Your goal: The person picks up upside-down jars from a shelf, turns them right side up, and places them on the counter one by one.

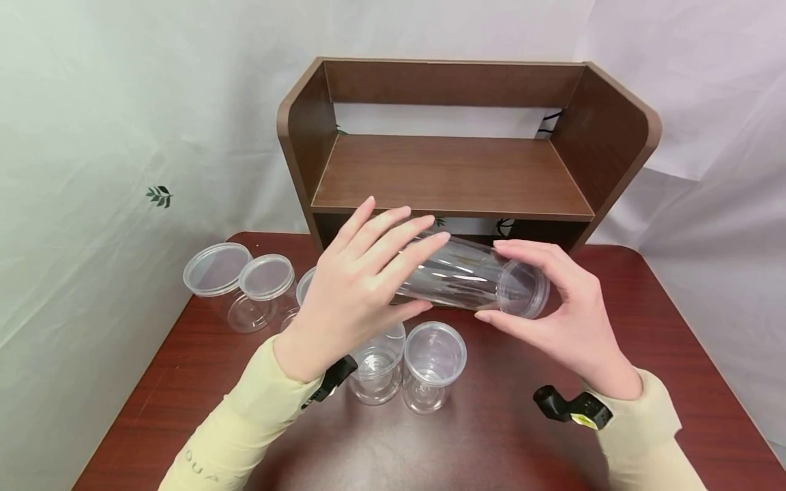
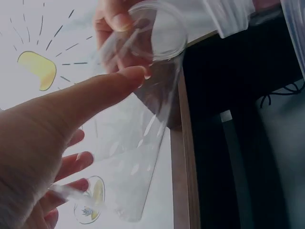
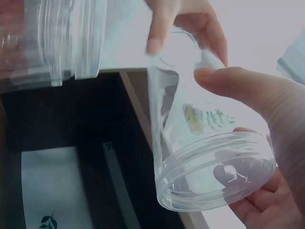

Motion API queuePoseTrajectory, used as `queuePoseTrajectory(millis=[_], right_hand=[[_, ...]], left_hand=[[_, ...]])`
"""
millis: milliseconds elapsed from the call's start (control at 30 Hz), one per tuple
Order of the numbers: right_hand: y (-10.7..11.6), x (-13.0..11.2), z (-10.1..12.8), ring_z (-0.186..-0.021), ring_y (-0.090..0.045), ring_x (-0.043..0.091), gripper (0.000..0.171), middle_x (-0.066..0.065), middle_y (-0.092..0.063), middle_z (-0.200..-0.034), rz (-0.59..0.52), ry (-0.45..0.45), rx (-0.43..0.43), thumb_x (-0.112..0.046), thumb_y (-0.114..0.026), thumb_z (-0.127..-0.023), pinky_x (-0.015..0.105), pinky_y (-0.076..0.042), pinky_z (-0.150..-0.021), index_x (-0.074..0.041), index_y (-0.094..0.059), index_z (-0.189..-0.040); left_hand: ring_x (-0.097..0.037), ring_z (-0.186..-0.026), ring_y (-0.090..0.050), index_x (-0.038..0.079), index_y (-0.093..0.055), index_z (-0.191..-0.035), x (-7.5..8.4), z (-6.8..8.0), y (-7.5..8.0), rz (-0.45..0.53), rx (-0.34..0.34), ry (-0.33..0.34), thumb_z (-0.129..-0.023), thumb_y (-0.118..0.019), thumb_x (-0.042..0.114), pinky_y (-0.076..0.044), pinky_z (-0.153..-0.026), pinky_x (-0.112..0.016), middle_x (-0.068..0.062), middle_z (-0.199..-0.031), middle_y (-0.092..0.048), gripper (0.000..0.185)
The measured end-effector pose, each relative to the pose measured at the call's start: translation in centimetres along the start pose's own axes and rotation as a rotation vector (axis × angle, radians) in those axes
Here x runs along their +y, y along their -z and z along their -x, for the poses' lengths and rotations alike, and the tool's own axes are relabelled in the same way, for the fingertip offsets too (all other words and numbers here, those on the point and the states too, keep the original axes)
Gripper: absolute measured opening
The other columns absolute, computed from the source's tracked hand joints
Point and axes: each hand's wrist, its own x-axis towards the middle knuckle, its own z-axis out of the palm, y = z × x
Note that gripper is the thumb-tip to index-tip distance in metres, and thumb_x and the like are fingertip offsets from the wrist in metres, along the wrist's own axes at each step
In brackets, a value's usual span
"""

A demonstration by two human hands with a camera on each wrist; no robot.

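Observation:
A long clear plastic jar (image 1: 457, 276) lies tilted nearly sideways between both hands, raised in front of the wooden shelf. My right hand (image 1: 571, 310) grips it near the ringed right end, thumb below and fingers above. My left hand (image 1: 359, 286) holds the other end, its fingers stretched along the far side and its thumb on the near side. That end is largely hidden behind the left hand in the head view. In the right wrist view the jar's ridged round end (image 3: 219, 167) faces the camera, with the left hand (image 3: 190, 19) at the far end.
Two clear jars, a right one (image 1: 434, 351) and a left one (image 1: 376, 368), stand below the hands on the red-brown table (image 1: 479, 436). More clear jars (image 1: 217, 269) stand at the left, partly behind the left arm. A brown shelf (image 1: 454, 170) stands behind.

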Motion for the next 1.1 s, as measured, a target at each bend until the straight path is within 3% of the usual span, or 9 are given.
queuePoseTrajectory(millis=[200, 400, 667, 867, 967, 1033, 1100], right_hand=[[-0.3, -0.3, -0.4, -0.113, -0.060, 0.021, 0.074, 0.018, -0.067, -0.121, 0.015, 0.044, -0.026, 0.006, -0.093, -0.052, 0.025, -0.047, -0.098, 0.006, -0.067, -0.122], [-0.2, -0.7, -0.6, -0.117, -0.060, 0.022, 0.075, 0.020, -0.065, -0.126, 0.010, 0.048, -0.012, -0.002, -0.093, -0.060, 0.028, -0.045, -0.103, 0.008, -0.064, -0.128], [0.7, 0.4, -0.3, -0.122, -0.057, 0.032, 0.055, 0.029, -0.063, -0.126, -0.142, -0.005, 0.229, -0.003, -0.083, -0.081, 0.039, -0.040, -0.110, 0.016, -0.061, -0.127], [1.5, 2.2, 0.0, -0.123, -0.055, 0.033, 0.048, 0.027, -0.062, -0.128, -0.189, -0.080, 0.463, 0.006, -0.077, -0.082, 0.040, -0.037, -0.113, 0.015, -0.062, -0.126], [2.1, 3.1, -0.1, -0.126, -0.052, 0.033, 0.048, 0.025, -0.061, -0.130, -0.197, -0.140, 0.564, 0.005, -0.078, -0.081, 0.039, -0.034, -0.115, 0.011, -0.063, -0.127], [2.4, 3.9, -0.1, -0.129, -0.050, 0.032, 0.049, 0.023, -0.060, -0.132, -0.227, -0.184, 0.627, 0.006, -0.079, -0.080, 0.037, -0.033, -0.115, 0.009, -0.064, -0.127], [2.9, 5.0, -0.1, -0.131, -0.048, 0.031, 0.052, 0.020, -0.058, -0.134, -0.246, -0.236, 0.671, 0.007, -0.079, -0.079, 0.034, -0.032, -0.116, 0.006, -0.064, -0.128]], left_hand=[[-0.030, -0.121, -0.057, 0.013, -0.067, -0.133, 0.1, 0.3, -0.1, -0.080, -0.005, -0.001, -0.073, -0.091, 0.040, -0.027, -0.120, -0.046, -0.004, -0.130, -0.067, 0.070], [-0.029, -0.116, -0.061, 0.010, -0.068, -0.131, -0.2, 1.2, -0.3, -0.047, 0.000, 0.077, -0.074, -0.090, 0.044, -0.033, -0.117, -0.041, -0.007, -0.128, -0.068, 0.070], [-0.026, -0.118, -0.063, 0.006, -0.065, -0.130, -1.2, 3.0, -0.2, 0.043, 0.089, 0.232, -0.073, -0.090, 0.046, -0.045, -0.108, -0.041, -0.008, -0.128, -0.068, 0.074], [-0.025, -0.104, -0.068, 0.003, -0.062, -0.131, -1.5, 4.1, 0.0, 0.103, 0.184, 0.337, -0.069, -0.093, 0.043, -0.057, -0.085, -0.043, -0.006, -0.120, -0.070, 0.080], [-0.023, -0.095, -0.069, 0.003, -0.058, -0.134, -1.7, 4.9, 0.2, 0.148, 0.209, 0.396, -0.071, -0.091, 0.044, -0.057, -0.072, -0.042, -0.005, -0.115, -0.070, 0.082], [-0.023, -0.095, -0.070, 0.001, -0.055, -0.134, -1.7, 5.5, 0.3, 0.196, 0.230, 0.428, -0.074, -0.089, 0.046, -0.057, -0.071, -0.041, -0.006, -0.114, -0.069, 0.082], [-0.023, -0.099, -0.070, -0.002, -0.052, -0.132, -1.8, 6.1, 0.5, 0.239, 0.258, 0.453, -0.078, -0.085, 0.050, -0.057, -0.079, -0.037, -0.009, -0.119, -0.066, 0.082]])
